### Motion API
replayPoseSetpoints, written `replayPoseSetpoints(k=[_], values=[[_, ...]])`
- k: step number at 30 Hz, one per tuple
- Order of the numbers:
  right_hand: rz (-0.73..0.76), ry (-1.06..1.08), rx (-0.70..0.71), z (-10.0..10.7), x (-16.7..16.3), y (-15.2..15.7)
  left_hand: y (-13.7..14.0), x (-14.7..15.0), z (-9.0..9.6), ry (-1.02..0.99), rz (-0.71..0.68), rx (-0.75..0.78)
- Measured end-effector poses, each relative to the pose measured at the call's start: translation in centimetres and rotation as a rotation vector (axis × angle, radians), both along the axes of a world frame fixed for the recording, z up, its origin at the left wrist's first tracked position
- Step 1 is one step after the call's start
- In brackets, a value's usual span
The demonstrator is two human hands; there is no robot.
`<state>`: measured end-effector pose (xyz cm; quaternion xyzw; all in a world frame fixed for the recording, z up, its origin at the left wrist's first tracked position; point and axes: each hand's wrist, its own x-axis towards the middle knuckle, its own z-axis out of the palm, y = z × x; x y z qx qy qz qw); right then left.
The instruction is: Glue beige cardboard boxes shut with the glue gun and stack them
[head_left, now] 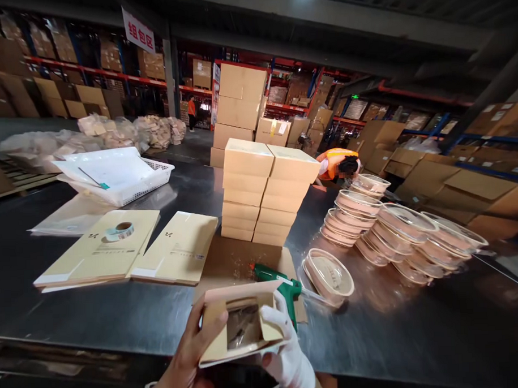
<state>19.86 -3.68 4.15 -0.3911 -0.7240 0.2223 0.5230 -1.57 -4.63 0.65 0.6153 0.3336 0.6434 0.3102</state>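
A small tan cardboard box (240,326) sits low in the middle of the view, held above the near edge of the dark metal table (119,318) with its open side toward the camera. Inside it lies something dark and shiny, too blurred to make out, perhaps a wrapped item. The bare left hand (186,360) is closed around the box's left wall, thumb on the front edge. The white-gloved right hand (285,351) grips the right wall, fingers curled over the rim into the opening.

Just behind the box a green tool (279,281) lies on a brown cardboard sheet (231,257). To its right stands a clear-lidded oval container (328,275), and beyond it leaning rows of the same lidded containers (396,229), their contents pale and indistinct. Two columns of closed tan boxes (267,193) stand on the far edge of the sheet. To the left lie flattened cartons (129,252), one bearing a roll of tape (120,230). Farther back is a white mesh basket (126,176) holding white sheets. Behind the containers another person in an orange vest (336,160) bends low.
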Motion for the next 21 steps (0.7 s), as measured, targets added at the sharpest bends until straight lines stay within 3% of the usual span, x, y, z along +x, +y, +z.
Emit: replayPoseSetpoints(k=[3,6,9,10,12,15,17,21], values=[[-0.115,0.168,-0.147,1.2,-1.0,-0.1,-0.3,1.4,0.0,-0.121,0.071,-0.157],[-0.22,0.334,-0.239,2.0,-1.5,0.7,0.7,0.4,-0.5,-0.192,0.165,-0.212],[-0.201,0.394,-0.29,1.7,-0.9,1.9,2.1,-2.0,-0.9,0.042,0.088,-0.189],[-0.243,0.33,-0.311,1.3,-0.3,2.3,2.5,-2.7,-0.9,0.139,0.033,-0.184],[-0.464,0.064,-0.376,0.3,1.1,2.8,3.1,-4.0,-0.7,0.262,-0.022,-0.206],[-0.762,-0.329,-0.596,-1.3,3.4,3.1,3.8,-5.0,-0.3,0.284,0.067,-0.182],[-0.719,-0.205,-0.657,-2.1,4.6,3.1,4.1,-5.3,0.0,0.209,0.156,-0.145],[-0.585,0.272,-0.463,-2.9,5.1,2.3,4.3,-5.7,0.2,0.045,0.274,-0.141]])
